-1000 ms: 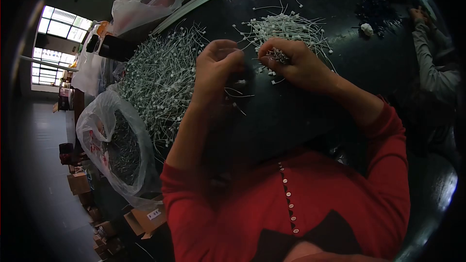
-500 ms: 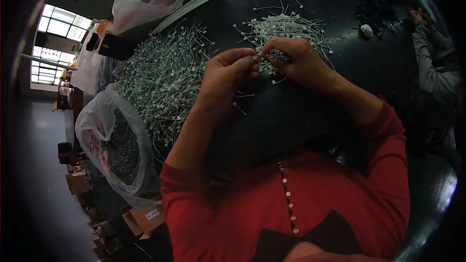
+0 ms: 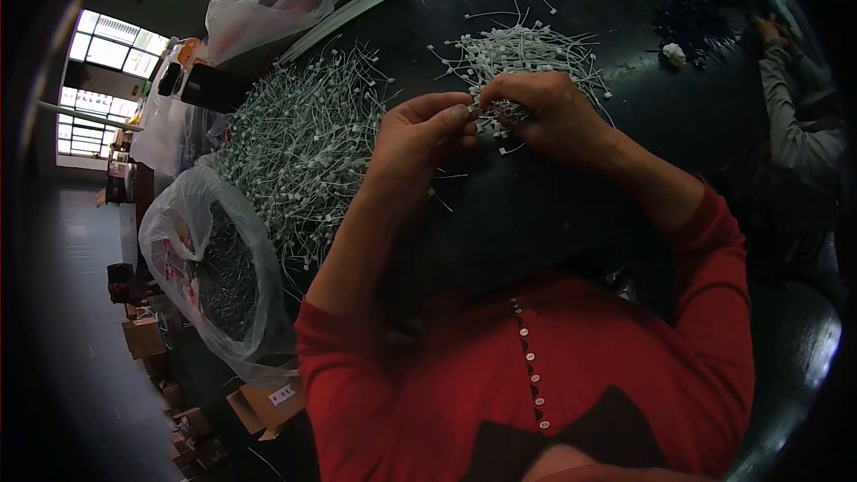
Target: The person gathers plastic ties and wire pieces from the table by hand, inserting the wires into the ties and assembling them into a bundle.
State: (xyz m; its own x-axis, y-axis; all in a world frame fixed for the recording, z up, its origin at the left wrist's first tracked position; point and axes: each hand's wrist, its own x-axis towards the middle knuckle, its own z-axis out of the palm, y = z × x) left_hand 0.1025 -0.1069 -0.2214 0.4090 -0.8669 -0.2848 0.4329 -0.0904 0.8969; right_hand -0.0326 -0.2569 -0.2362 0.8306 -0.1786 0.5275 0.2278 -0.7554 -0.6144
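Observation:
My left hand (image 3: 418, 136) is closed in a pinch, thumb against forefinger, on a small pale piece (image 3: 473, 111) too tiny to make out well. Fingertip to fingertip with it, my right hand (image 3: 549, 116) is curled shut around a bunch of small shiny pieces (image 3: 507, 112), mostly hidden by its fingers. Just behind both hands lies a heap of thin white leads with small white block ends (image 3: 527, 49). A larger heap of the same pale leads (image 3: 308, 138) spreads to the left of my left forearm.
An open clear plastic bag (image 3: 259, 250) holding dark thin pieces sits at the left table edge. Pale green strips (image 3: 357, 9) and another plastic bag (image 3: 281, 4) lie behind. At the right are a white flower-like piece (image 3: 674, 54) and another person's sleeve (image 3: 786, 107).
My right hand's fingers have shifted slightly and now cover more of the shiny pieces. Both hands stay in nearly the same place.

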